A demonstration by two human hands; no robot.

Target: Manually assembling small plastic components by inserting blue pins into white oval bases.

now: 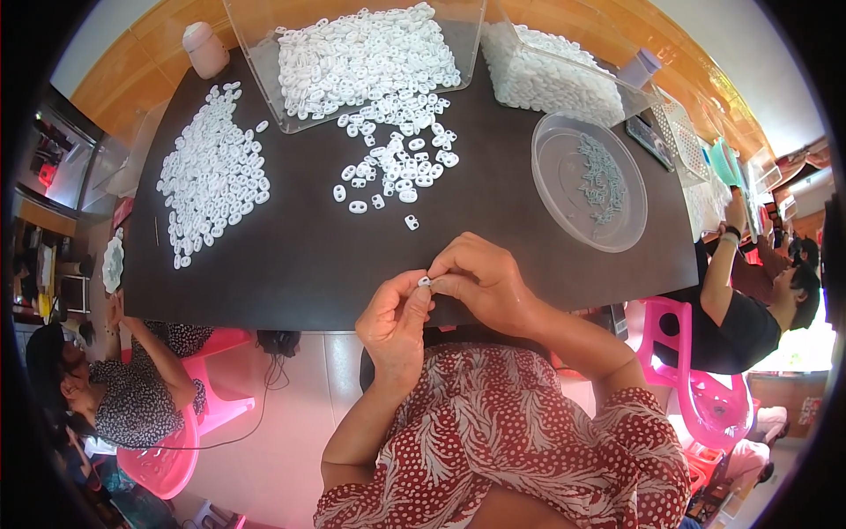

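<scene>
A small white plastic piece [424, 281] is pinched between the thumb and forefinger of my left hand [394, 322], just over the table's near edge. My right hand [480, 278] meets it from the right, thumb and forefinger closed at the piece's side; whether they hold anything smaller is hidden. Ahead of my hands lie loose white two-holed oval plastic pieces [405, 167], one of them [411, 222] closest to me. A larger pile of these pieces [214, 172] spreads over the left of the table. At the right, a round clear tray [548, 207] holds slender grey-green parts [601, 181], perhaps springs.
On the dark table [291, 273], a clear bin [264, 93] of white pieces lies tipped at the back; another full bin [555, 79] stands right of it. A pink-white jar [205, 49], a lilac-capped container [639, 67] and a phone [649, 143] are near the edges. People sit on both sides.
</scene>
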